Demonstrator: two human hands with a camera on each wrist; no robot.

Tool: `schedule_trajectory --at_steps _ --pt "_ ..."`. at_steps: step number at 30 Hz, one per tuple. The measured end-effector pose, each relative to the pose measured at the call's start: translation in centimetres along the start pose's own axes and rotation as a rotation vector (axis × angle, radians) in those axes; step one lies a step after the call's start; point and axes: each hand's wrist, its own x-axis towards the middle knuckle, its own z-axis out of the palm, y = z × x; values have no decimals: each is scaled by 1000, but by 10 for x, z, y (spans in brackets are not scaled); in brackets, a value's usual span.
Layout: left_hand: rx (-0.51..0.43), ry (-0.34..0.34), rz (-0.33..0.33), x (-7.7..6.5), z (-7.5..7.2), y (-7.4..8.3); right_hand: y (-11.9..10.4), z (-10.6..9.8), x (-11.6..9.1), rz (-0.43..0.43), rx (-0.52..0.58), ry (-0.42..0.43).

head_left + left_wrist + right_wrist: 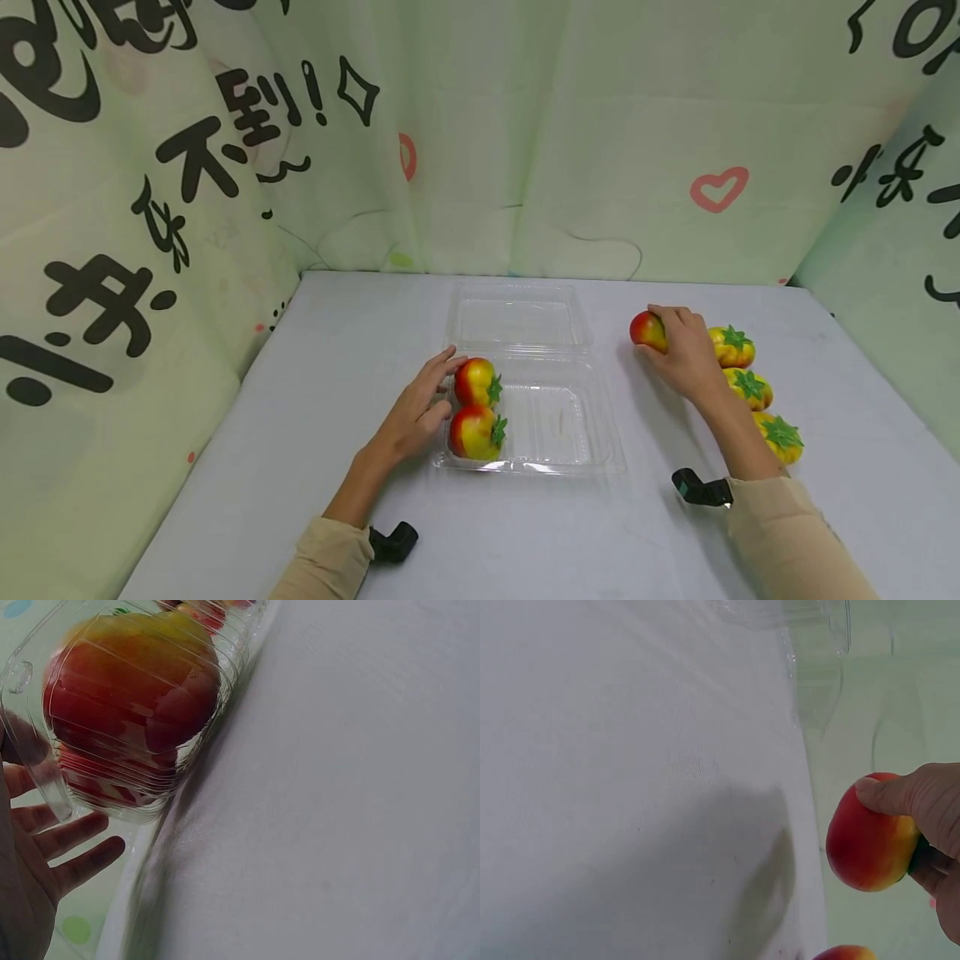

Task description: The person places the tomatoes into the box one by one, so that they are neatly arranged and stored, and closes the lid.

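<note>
My right hand (pixel 681 350) grips a red-and-yellow fruit (pixel 648 332) with a green leafy top, thumb on its red side in the right wrist view. The fruit (pixel 871 840) is held above the white table, its shadow on the cloth. A clear plastic clamshell box (pixel 558 465) lies with its lid (pixel 517 321) folded back. Two similar fruits sit one behind the other along its left side, a near one (pixel 476 433) and a far one (pixel 476 382). My left hand (pixel 412 415) is at the box's left wall, fingers extended and spread; in the left wrist view, fingers (pixel 71 838) show beside the clear rim.
Right of the box, three more fruits stand in a row by my right forearm: a far one (pixel 732 346), a middle one (pixel 748 388) and a near one (pixel 780 437). A pale green printed curtain (pixel 555 150) encloses the white table (pixel 525 542) at the back and sides.
</note>
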Motion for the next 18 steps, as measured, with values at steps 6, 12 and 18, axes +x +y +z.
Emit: schedule_trajectory --at_steps 6,12,18 --pt "2 5 5 0 0 1 -8 -1 -8 0 26 16" --pt "6 3 -1 -1 0 1 -22 -3 -15 2 47 33" --pt "7 1 2 -1 0 2 -35 -4 -22 -3 58 42"
